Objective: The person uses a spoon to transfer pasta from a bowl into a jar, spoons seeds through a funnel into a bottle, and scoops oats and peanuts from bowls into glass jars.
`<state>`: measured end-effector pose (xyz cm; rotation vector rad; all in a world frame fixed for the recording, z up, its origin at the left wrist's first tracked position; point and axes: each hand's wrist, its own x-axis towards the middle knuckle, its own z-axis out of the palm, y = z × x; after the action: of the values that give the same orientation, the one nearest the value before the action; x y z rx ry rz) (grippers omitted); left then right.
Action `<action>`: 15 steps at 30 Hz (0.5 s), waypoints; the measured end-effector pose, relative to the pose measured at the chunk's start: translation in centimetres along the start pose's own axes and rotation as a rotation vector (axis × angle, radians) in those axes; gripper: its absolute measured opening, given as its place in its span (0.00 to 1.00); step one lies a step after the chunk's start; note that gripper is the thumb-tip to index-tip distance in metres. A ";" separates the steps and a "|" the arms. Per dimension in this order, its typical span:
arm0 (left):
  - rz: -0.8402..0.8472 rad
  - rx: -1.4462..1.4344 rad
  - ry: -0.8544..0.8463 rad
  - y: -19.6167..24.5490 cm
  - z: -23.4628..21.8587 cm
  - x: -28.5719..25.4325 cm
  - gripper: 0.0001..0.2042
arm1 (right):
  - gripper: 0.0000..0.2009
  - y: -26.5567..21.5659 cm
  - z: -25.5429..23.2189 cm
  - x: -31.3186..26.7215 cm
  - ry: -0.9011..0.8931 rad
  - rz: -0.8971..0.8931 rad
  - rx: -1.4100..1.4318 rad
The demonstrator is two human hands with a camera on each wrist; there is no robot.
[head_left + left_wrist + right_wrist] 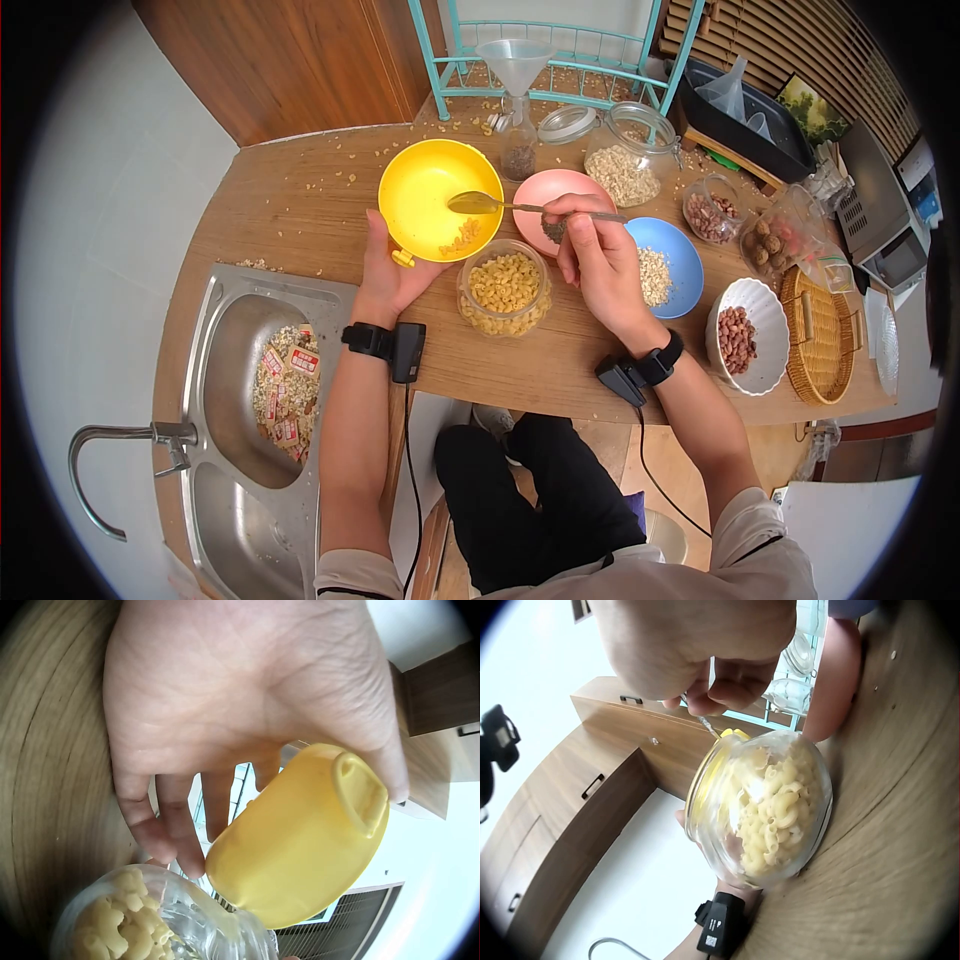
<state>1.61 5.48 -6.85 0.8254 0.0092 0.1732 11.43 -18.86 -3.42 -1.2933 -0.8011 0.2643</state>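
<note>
Your left hand grips the round yellow plastic bowl by its near side, tilting it toward you above the wooden tabletop; from the left wrist view the fingers curl under the bowl's base and the thumb hooks over its rim. A few pieces of macaroni sit in the low side of the bowl. Just below that low edge stands the clear glass jar of yellow elbow macaroni, on the tabletop between your two hands.

Your right hand pinches the handle of the long metal spoon, fingers pressed together around it (the right wrist view shows them bunched tight over the jar). The spoon's bowl reaches inside the yellow bowl, above the macaroni there.

Behind your right hand lie a pink plastic bowl and a blue plastic bowl of pale grains. A steel sink is set into the tabletop at your left.
</note>
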 end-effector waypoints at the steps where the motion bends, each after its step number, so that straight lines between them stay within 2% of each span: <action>1: 0.000 0.000 -0.005 0.0 -0.1 0.0 0.52 | 0.15 -0.2 0.1 0.0 -0.006 -0.025 -0.031; 6: 0.007 0.021 -0.027 0.2 0.3 0.0 0.53 | 0.15 -0.9 0.4 0.6 -0.002 -0.026 -0.014; 9: 0.004 0.011 -0.015 0.2 0.3 -0.1 0.52 | 0.13 -1.6 0.6 1.7 0.075 -0.062 -0.080; 11: 0.001 0.007 -0.027 0.1 0.4 -0.1 0.52 | 0.12 -2.1 0.5 3.0 0.060 -0.224 -0.306; 15: 0.024 -0.040 -0.044 0.2 0.5 -0.3 0.49 | 0.12 -3.4 1.9 5.6 0.074 -0.241 -0.271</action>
<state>1.36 5.21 -6.33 0.7899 -0.0451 0.1773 13.34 -15.08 1.93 -1.4341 -0.9431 -0.0874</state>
